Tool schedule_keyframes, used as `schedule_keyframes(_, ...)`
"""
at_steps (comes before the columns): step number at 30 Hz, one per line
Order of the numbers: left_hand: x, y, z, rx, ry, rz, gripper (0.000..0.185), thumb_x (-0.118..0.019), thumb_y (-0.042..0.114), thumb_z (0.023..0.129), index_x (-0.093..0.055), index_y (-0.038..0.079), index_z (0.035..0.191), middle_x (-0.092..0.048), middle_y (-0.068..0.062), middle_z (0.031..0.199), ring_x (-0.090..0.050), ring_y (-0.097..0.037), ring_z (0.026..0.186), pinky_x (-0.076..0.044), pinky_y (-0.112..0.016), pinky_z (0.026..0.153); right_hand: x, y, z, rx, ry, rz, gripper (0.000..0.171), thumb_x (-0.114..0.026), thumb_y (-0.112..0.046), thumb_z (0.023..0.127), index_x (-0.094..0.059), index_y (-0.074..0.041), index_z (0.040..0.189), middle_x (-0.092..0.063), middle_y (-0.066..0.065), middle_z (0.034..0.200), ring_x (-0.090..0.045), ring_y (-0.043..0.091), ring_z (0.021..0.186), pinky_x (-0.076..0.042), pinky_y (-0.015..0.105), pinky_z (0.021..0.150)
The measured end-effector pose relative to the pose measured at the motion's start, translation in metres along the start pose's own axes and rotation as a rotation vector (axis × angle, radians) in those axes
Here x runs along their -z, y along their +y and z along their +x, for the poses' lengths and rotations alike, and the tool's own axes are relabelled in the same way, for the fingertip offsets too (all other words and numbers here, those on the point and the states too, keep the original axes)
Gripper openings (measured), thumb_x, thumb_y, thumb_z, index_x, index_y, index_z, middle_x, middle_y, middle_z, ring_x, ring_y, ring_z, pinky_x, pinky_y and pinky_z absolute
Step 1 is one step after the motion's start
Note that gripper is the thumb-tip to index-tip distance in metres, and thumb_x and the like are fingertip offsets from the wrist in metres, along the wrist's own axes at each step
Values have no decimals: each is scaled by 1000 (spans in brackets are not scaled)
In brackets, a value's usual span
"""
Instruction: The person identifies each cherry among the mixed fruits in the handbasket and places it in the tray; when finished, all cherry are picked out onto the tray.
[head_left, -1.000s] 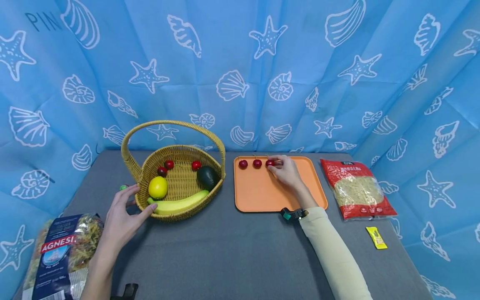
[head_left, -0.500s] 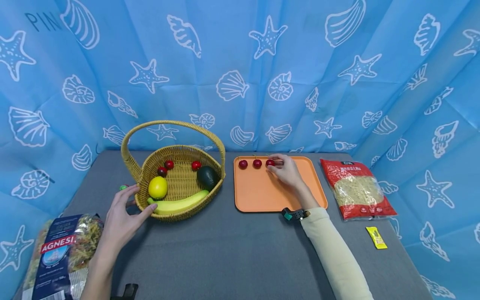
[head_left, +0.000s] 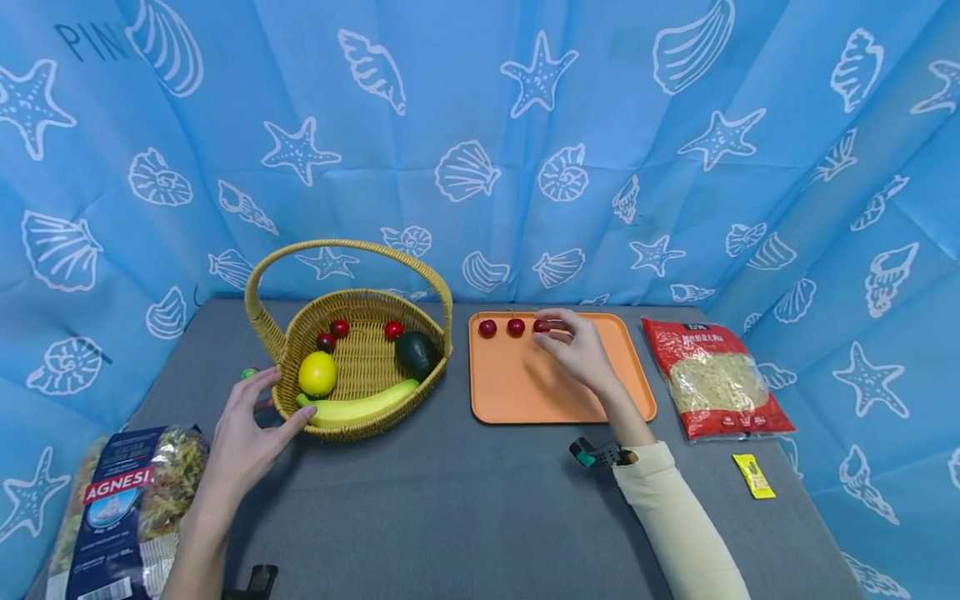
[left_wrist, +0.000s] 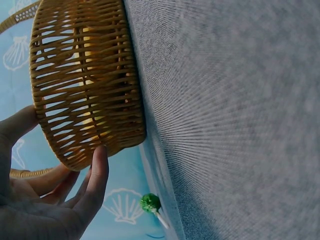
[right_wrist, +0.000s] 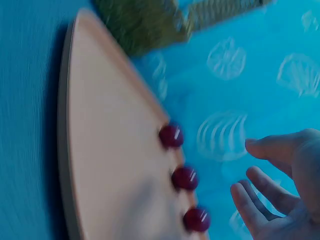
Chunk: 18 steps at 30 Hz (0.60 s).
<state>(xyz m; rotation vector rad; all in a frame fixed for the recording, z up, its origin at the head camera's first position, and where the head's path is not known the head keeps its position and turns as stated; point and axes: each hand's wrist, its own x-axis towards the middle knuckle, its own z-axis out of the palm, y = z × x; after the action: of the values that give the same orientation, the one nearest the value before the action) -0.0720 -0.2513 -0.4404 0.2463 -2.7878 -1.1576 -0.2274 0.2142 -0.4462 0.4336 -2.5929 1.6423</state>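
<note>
My left hand holds the wicker basket at its near left side, thumb at the rim and fingertips against the woven wall. In the basket lie a banana, a lemon, an avocado and several cherries. Three cherries stand in a row along the far edge of the orange tray: a left one, a middle one and a right one. My right hand hovers above the right cherry, thumb and fingers spread apart with nothing between them.
A red bag of pale dry food lies right of the tray, with a small yellow packet nearer. An AGNESI pasta bag sits beside my left forearm. A green-headed lollipop lies behind the left hand. A blue curtain hangs behind.
My right hand has let go of the right cherry, lifted slightly and drawn back to the right; its fingers have parted. The left hand and the basket stay put.
</note>
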Motion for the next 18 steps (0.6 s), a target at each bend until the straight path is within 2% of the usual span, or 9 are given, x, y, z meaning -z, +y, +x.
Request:
schedule_keyframes(3, 0, 0, 0, 0, 2, -1, 85, -81, 40, 99, -44, -4, 161, -35, -32, 168, -55, -53, 134, -50, -72, 110, -6, -23, -12, 75, -12, 39, 32, -75, -2, 101, -70, 3, 132, -70, 28, 134, -67, 50, 124, -65, 29, 103)
schedule_keyframes(6, 0, 0, 0, -1, 4, -3, 85, -81, 39, 99, -43, -4, 161, -35, -32, 168, -55, -54, 135, -50, -72, 110, -14, -47, -24, 150, -40, 73, 31, -76, -3, 100, -71, 1, 130, -74, 24, 129, -70, 46, 118, -64, 20, 97)
schedule_keyframes(12, 0, 1, 0, 2, 4, -4, 85, -82, 39, 99, -43, -4, 161, -35, -31, 168, -55, -53, 135, -50, -72, 110, -39, -86, -39, 265, -137, 126, 31, -77, 1, 98, -71, 1, 128, -75, 21, 125, -75, 25, 111, -65, 23, 99)
schedule_keyframes(18, 0, 0, 0, 5, 0, -2, 85, -81, 40, 99, -43, -4, 161, -35, -31, 168, -55, -53, 134, -50, -72, 109, -79, -113, -39, 343, -254, 212, 30, -74, 4, 98, -70, 2, 127, -73, 22, 124, -74, 24, 109, -66, 32, 100)
